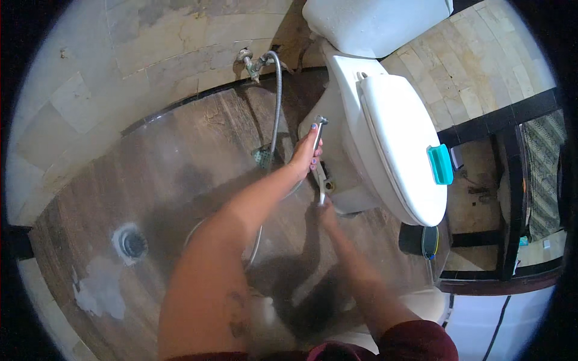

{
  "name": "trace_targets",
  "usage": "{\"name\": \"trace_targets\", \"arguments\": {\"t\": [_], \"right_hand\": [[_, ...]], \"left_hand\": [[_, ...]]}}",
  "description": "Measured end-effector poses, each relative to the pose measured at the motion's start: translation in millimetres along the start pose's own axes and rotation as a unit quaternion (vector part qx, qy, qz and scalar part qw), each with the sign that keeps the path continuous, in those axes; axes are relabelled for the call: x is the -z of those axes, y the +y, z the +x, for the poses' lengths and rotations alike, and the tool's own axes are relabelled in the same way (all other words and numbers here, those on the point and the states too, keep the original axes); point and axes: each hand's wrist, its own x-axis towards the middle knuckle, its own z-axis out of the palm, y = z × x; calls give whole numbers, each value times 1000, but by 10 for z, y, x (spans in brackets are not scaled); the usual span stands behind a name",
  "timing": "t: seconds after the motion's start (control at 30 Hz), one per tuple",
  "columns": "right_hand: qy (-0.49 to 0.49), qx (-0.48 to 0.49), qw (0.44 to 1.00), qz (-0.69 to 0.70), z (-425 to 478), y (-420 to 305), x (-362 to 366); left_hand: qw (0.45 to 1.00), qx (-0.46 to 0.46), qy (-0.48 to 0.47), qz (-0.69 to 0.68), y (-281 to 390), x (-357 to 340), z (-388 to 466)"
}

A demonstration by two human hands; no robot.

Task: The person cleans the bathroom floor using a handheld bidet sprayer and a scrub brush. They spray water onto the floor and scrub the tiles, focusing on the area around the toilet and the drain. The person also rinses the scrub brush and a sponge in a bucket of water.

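My left hand (pixel 307 152) is wrapped around a chrome handheld bidet sprayer (pixel 321 121), its head raised beside the white toilet bowl (pixel 347 149). From a wall valve (pixel 253 65) hangs the flexible metal hose (pixel 278 97), which passes behind my left arm. Lower down, my right hand (pixel 328 215) grips a light-coloured handled tool (pixel 322 193) at the side of the toilet's base. The far end of that tool is partly hidden, so its exact kind is unclear. Above the bowl, the toilet lid (pixel 404 144) is down.
A teal plastic object (pixel 440 164) rests on the lid's front edge. The cistern (pixel 375 27) stands behind. On the brown floor are a round drain (pixel 131 243), a wet patch (pixel 100 289), a small greenish perforated piece (pixel 262 156) and a dark container (pixel 411 238). Tiled walls (pixel 149 40) border the floor.
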Motion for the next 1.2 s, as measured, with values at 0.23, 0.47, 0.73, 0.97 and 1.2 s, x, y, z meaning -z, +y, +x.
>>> {"name": "trace_targets", "arguments": {"t": [0.23, 0.47, 0.73, 0.97, 1.2], "right_hand": [[-53, 47, 985, -157, -356, -331, -127], [30, 117, 992, 42, -121, -1394, 405], [-70, 53, 917, 389, 1129, -2770, 919], [-51, 1, 819, 572, 2083, -2993, 1196], [3, 24, 854, 519, 1538, -3206, 1180]], "left_hand": [[999, -26, -31, 0, 457, -18, -311], [996, -37, -77, -2, 675, -98, -488], [994, -80, -70, -9, 1002, -130, -705], [991, -93, -97, -1, 1049, -353, -737], [985, -149, -79, 24, 1038, -449, -697]]}}
